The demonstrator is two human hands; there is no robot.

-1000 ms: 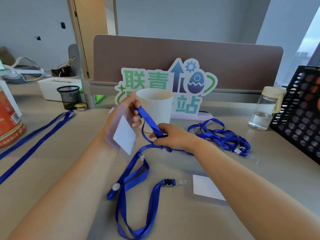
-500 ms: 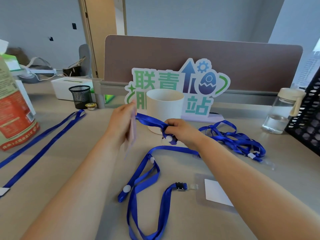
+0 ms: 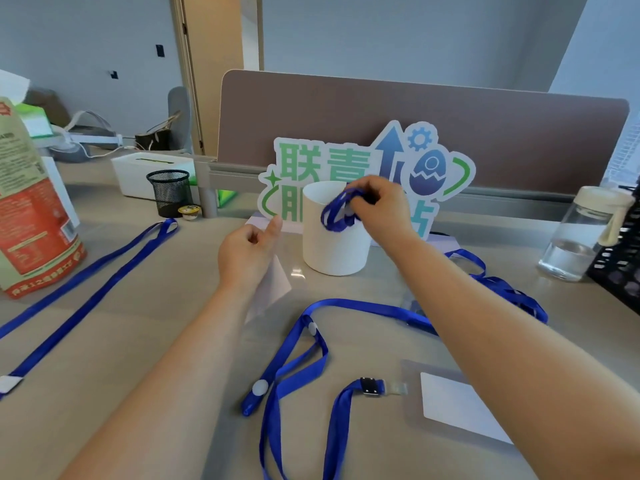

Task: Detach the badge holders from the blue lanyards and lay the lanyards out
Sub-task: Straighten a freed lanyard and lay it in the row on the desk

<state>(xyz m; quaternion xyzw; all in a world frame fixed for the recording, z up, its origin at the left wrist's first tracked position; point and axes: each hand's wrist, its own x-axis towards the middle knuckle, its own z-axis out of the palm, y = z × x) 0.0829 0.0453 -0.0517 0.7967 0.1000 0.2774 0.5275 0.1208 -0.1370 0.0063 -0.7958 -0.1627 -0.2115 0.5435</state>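
Note:
My left hand (image 3: pixel 247 254) holds a clear badge holder (image 3: pixel 272 292) with a white card, low over the table. In front of the white cup (image 3: pixel 332 251), my raised right hand (image 3: pixel 381 206) grips a looped end of a blue lanyard (image 3: pixel 337 213), apart from that holder. More blue strap (image 3: pixel 363 308) runs across the table and under my right arm. Another lanyard (image 3: pixel 294 372) lies looped near me, its black clip (image 3: pixel 372 388) still joined to a second badge holder (image 3: pixel 457 405). At the left, one blue lanyard (image 3: pixel 86 296) lies stretched out.
A heap of blue lanyards (image 3: pixel 505 289) lies behind my right arm. A sign (image 3: pixel 367 168) stands behind the cup. A water bottle (image 3: pixel 581 237) and a black rack (image 3: pixel 620 265) are at the right, a red bag (image 3: pixel 31 209) and a mesh pen cup (image 3: pixel 169 192) at the left.
My right hand has risen and moved away to the right with the lanyard end. The badge holder stays with my left hand, which has dropped lower, separate from the strap.

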